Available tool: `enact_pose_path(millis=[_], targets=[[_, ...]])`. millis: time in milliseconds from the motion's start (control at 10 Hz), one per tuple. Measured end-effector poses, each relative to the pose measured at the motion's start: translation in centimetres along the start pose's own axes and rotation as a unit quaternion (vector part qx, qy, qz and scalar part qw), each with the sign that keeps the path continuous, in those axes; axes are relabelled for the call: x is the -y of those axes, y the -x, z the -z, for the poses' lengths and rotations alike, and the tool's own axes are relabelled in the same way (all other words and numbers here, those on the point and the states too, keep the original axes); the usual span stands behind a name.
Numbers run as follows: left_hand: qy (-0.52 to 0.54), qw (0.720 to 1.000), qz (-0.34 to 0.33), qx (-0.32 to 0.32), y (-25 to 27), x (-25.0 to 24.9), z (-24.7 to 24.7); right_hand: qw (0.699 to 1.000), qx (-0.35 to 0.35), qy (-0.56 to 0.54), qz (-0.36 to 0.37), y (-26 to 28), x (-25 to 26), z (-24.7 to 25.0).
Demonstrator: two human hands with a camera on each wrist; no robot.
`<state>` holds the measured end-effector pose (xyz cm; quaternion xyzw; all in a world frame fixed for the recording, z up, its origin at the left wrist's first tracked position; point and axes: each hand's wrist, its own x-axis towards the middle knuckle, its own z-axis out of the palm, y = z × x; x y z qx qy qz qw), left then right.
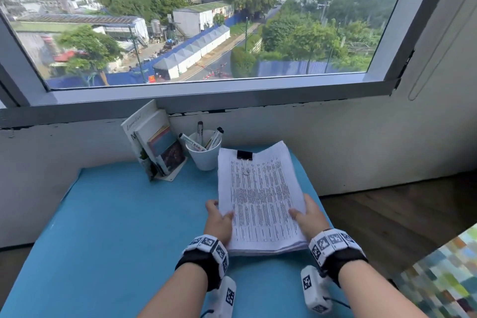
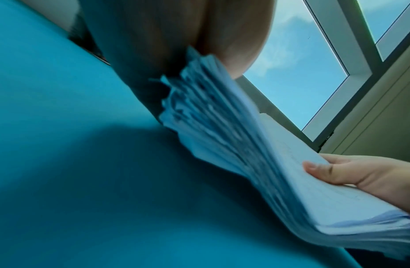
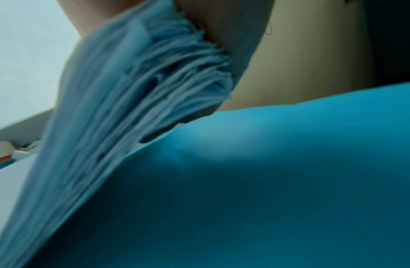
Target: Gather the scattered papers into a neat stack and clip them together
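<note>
A thick stack of printed papers [image 1: 260,199] is held above the blue table [image 1: 116,214], near edge low and far edge raised. A black binder clip [image 1: 244,155] grips its top edge, silver handles folded onto the page. My left hand [image 1: 219,219] grips the stack's left edge, thumb on top. My right hand [image 1: 305,217] grips the right edge the same way. In the left wrist view the stack's fanned sheet edges [image 2: 222,130] show, with the right hand's thumb [image 2: 332,172] pressed on the top sheet. The right wrist view shows the stack's other edge [image 3: 130,90] over the blue surface.
A white cup [image 1: 204,155] with markers stands just left of the stack's far end. Leaning books [image 1: 157,142] rest against the wall further left. The window sill [image 1: 206,100] runs behind. The table's right edge [image 1: 322,204] drops to a wooden floor.
</note>
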<state>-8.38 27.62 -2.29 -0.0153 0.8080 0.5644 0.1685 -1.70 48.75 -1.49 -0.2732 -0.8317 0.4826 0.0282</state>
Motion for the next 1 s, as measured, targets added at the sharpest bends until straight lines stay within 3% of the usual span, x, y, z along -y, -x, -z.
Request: enact_pose_path(millis=[200,300,400,500,600,700,800,900,1000], targets=[[-0.129,0.991,-0.033,0.02,-3.9,-2.8,-3.2,0.995,0.014,0.092,0.02,-7.5,0.8,2.1],[-0.185,0.982,-0.036,-0.004,-5.8,-2.7,-3.6,0.994,0.013,0.107,0.016,-10.1,1.3,2.1],[-0.26,0.965,-0.024,-0.001,-6.5,-2.7,-3.9,0.979,0.028,0.199,0.008,-11.7,1.5,1.9],[-0.37,0.929,-0.025,-0.015,-6.6,-2.5,-4.1,0.954,0.03,0.299,-0.005,-11.8,1.2,0.9],[-0.493,0.867,-0.072,-0.027,-6.4,-2.1,-4.5,0.913,-0.037,0.405,0.041,-10.9,0.7,-0.4],[-0.584,0.804,-0.112,0.012,-5.9,-2.4,-4.6,0.872,-0.03,0.482,0.079,-9.8,1.2,-1.0],[-0.59,0.799,-0.084,0.082,-5.4,-3.0,-3.5,0.865,0.069,0.494,0.048,-9.0,1.9,-1.0],[-0.553,0.818,-0.083,0.134,-3.4,-2.8,-1.8,0.871,0.118,0.476,0.026,-7.1,3.2,0.4],[-0.536,0.833,-0.118,0.064,-1.0,-1.9,0.9,0.87,0.107,0.48,0.013,-4.7,3.4,2.4]])
